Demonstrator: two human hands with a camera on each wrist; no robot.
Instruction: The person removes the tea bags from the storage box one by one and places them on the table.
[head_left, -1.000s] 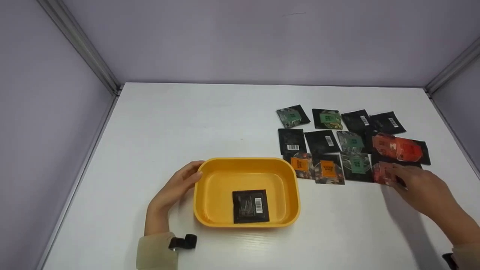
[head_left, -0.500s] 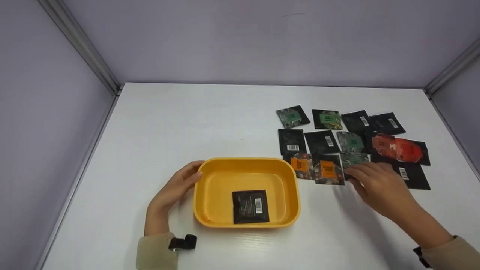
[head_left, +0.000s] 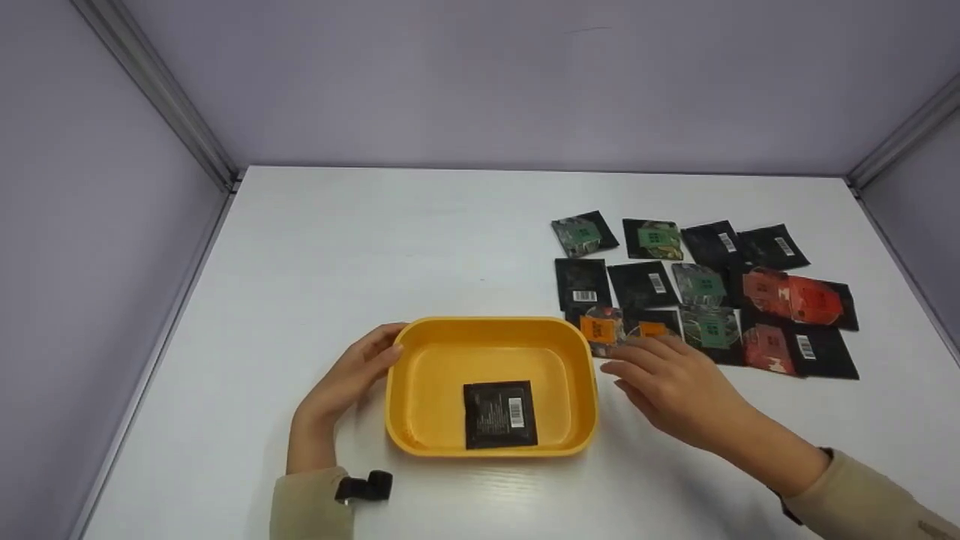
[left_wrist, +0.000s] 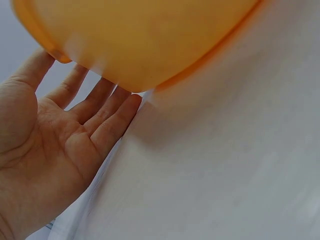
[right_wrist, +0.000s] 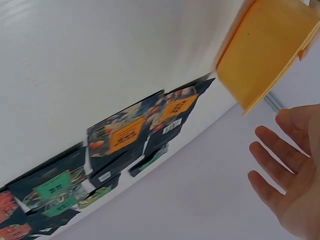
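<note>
A yellow plastic tray (head_left: 491, 322) stands at the table's near middle with one black sachet (head_left: 491, 416) lying inside, barcode side up. My left hand (head_left: 352, 379) holds its left end, thumb over the rim; in the left wrist view the fingers (left_wrist: 112, 120) lie against the outer wall. My right hand (head_left: 679, 386) hovers just right of the tray, partly in front of an orange-labelled sachet (head_left: 651, 328). Its fingers are spread and relaxed in the right wrist view, holding nothing. Another orange-labelled sachet (head_left: 600, 328) lies by the tray's upper right corner.
Rows of flat sachets cover the table's right side, some overlapping: green-labelled (head_left: 709, 330), red-labelled (head_left: 817, 300) and several black backs with barcodes (head_left: 829, 356). Pale walls (head_left: 480, 97) enclose the white table (head_left: 337, 240) at the back and sides.
My right hand has swept left from the red-labelled sachets, past the green one, to beside the tray. The sachets and tray look unmoved, and my left hand has kept its place.
</note>
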